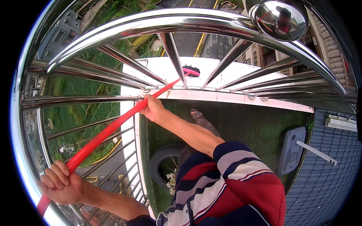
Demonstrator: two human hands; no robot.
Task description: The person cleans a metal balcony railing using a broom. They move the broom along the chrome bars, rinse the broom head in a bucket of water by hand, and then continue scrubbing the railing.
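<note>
A long red pole [113, 127] slants across the view, gripped by both of my hands. My left hand [60, 183] is closed around its lower end, close to the curved steel rail at the left rim. Farther along, my right hand [151, 107] holds the pole near the corner of the railing. Past it the pole passes between upright bars to a pink brush head [192, 71] with dark bristles. The brush rests on the white ledge [226, 67] outside the railing.
A polished steel railing [181, 22] bends around the front and left, with a steel ball [278, 19] on top. Green flooring [240, 124] lies underfoot, with a tire [158, 161] beside me. To the right are a grey plastic panel [292, 149] and blue roof tiles [325, 180]. A road [186, 45] lies far below.
</note>
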